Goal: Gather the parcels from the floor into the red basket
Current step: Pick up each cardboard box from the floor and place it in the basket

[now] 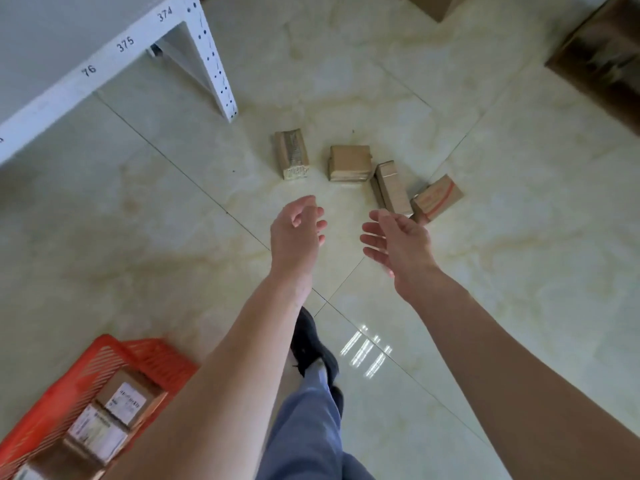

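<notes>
While four cardboard parcels (349, 163) lie in a loose row on the tiled floor (485, 271) ahead, the left hand (294, 233) and right hand (398, 244) hang above it, fingers relaxed and holding nothing. The red basket (114, 355) sits at near left with labelled boxes (124, 400) inside, below a white numbered shelf (86, 71).

- The front rail of the white metal shelf unit (104, 57) carries black handwritten numbers: "374", "375" and a partly cut "76".
- White printed labels on the brown cardboard parcels (125, 398) in the red plastic basket (62, 386) are too blurred to read.
</notes>
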